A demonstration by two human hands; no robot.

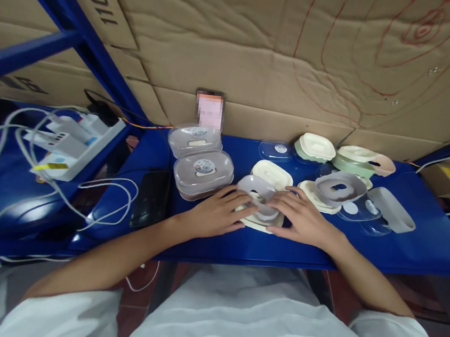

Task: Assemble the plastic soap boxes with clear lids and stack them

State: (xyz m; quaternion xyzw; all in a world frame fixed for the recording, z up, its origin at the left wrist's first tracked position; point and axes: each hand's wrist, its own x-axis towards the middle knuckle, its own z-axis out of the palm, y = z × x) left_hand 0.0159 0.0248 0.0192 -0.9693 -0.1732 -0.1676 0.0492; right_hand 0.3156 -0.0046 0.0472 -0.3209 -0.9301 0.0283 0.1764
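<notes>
Both hands meet at an oval grey soap dish part (261,186) with a hole in its floor. It sits over a cream oval part (261,227) near the front of the blue table. My left hand (220,212) holds the grey part's left rim, fingers bent over it. From the right, my right hand (302,217) grips the other side with thumb and fingers. The fingertips partly hide both pieces. Just behind lies another cream oval piece (273,171). Left of my hands are two grey soap boxes with clear, labelled lids, the nearer box (204,171) beside my left fingers.
On the right lie a grey dish part (340,189), a grey tray (393,208), clear lids (359,209) and green-and-cream boxes (314,147). A black phone-like slab (150,198), a power strip (85,146) and white cables (122,184) occupy the left. Cardboard (252,59) stands behind.
</notes>
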